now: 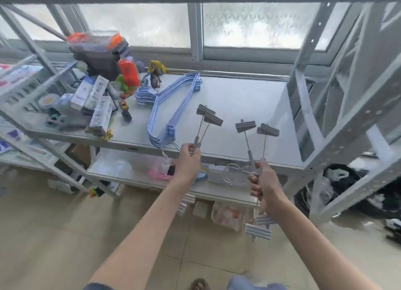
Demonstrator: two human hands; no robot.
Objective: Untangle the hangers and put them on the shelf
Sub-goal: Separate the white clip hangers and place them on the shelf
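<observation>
- The clip hangers (251, 138) are split between both hands, held above the shelf's (238, 99) front edge.
- The left grip (187, 159) is clamped on one pair's wires; the right grip (261, 181) is clamped on the other pair.
- Beyond the left grip, blue hangers (171, 107) lie stacked on the shelf.

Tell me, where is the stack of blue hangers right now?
The blue hangers lie on the shelf, left of centre, beside the clutter of boxes and just beyond the left hand.
</observation>
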